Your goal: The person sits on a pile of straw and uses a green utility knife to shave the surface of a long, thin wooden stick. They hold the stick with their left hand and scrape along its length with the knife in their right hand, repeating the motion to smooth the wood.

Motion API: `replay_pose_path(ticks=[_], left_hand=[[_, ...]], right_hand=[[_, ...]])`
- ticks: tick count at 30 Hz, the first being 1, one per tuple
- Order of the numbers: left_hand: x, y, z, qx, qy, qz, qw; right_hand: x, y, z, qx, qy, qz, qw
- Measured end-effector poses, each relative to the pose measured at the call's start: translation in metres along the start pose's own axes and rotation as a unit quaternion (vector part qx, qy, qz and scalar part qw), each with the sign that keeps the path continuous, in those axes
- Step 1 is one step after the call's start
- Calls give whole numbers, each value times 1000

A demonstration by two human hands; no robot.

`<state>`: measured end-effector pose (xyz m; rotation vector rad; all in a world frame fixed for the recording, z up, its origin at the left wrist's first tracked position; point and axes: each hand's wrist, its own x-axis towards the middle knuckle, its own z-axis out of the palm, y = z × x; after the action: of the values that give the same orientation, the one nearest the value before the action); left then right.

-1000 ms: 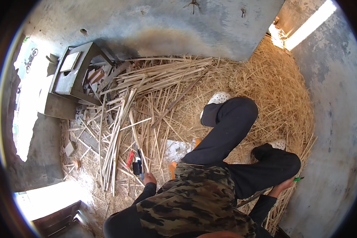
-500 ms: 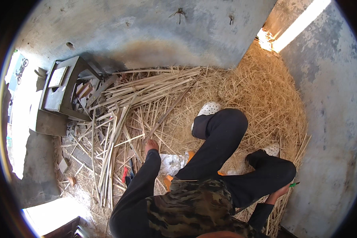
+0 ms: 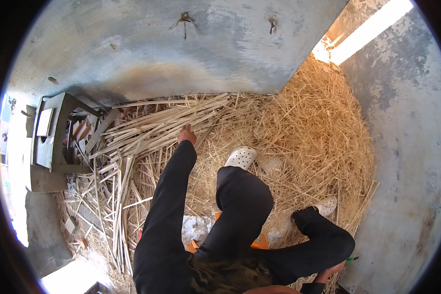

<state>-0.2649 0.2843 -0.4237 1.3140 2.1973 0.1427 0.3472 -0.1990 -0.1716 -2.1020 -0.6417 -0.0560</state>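
My left hand (image 3: pixel 186 134) reaches over a pile of split bamboo or wooden strips (image 3: pixel 157 128), its fingers stretched out and touching or just above the top strips. A darker strip (image 3: pixel 208 131) lies just right of it. Low at the right, by my bent knee, my right hand (image 3: pixel 333 270) is closed round a small green-handled tool (image 3: pixel 351 260). Its dark end pokes out past the fingers; my leg hides the rest, so its kind is unclear.
Loose straw (image 3: pixel 318 117) is heaped right of the strips, against the walls. A worn metal cabinet (image 3: pixel 54 132) stands at the left with broken pieces inside. Orange pieces (image 3: pixel 260 241) and a whitish slab (image 3: pixel 196 228) show beneath my legs. My white clogs (image 3: pixel 241 157) rest on straw.
My left hand has let go of the dark strip and moved forward to the strip pile. The view has shifted. My right hand still holds the green-handled tool near my knee.
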Motion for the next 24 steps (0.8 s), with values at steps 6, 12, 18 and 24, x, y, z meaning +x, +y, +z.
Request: replay_pose_path(ticks=[6,12,18,24], left_hand=[[6,7,-10,83,46,-33,995],[-32,-46,-4,18,50,243,969],[-14,-186,-48,49,257,-135,956],[-68,-247,-118,152,128,-370,908]], right_hand=[[-2,6,5,-94,5,-9,995],[7,-3,18,147,-6,130,981],[7,-9,15,234,-4,192,953],[5,-57,35,331,9,238,913]])
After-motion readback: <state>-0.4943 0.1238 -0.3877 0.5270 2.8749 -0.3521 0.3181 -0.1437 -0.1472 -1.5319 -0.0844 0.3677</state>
